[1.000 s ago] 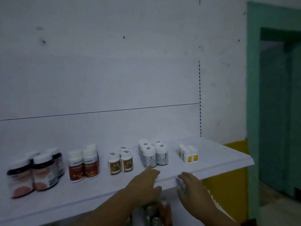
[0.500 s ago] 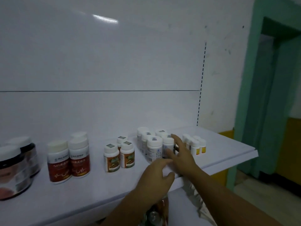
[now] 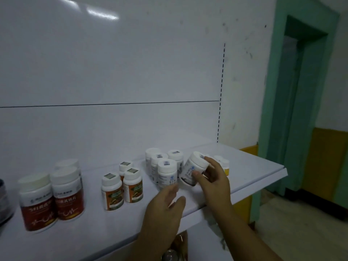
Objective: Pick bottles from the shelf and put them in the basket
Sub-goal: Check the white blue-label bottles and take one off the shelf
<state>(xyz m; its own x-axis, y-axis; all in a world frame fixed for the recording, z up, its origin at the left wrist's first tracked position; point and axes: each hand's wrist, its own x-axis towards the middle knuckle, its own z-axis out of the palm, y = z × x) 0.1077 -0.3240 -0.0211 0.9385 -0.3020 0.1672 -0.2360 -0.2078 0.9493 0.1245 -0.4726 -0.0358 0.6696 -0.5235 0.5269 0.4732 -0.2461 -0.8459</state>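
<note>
right grip (image 3: 212,178) pinching white bottle (image 3: 194,165), tilted over the shelf (image 3: 254,166) | left grip (image 3: 165,208) slack, holding nothing, near front bottle (image 3: 167,171) | risk: I judge the light fingertip hold may slip, or pulling out clips front bottle and topples it | basket: I can't make it out

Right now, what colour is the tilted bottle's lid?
White. The tilted bottle's lid shows best in the head view.

Dim, bluish frame; overhead-light glare streaks the white back panel (image 3: 98,13); edges soft.
</note>
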